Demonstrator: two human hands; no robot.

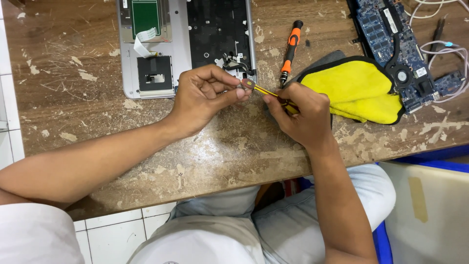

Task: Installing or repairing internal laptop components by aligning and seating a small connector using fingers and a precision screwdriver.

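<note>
A: What do we have in hand?

B: A slim yellow tool [266, 91] with a round red-and-yellow end. Our left hand [202, 98] pinches that end; our right hand [298, 115] closes its fingers around the shaft.

A: Where is it?

B: Just in front of the opened laptop case [185, 44], over the worn wooden table [220, 146]. An orange screwdriver [289, 51] lies to the case's right, with a yellow cloth [359, 90] beyond it.

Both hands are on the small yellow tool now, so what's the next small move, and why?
Probably carry the yellow tool up to the open laptop shell: the left hand pinches its end, the right hand grips its shaft, and both sit just below the shell.
</note>
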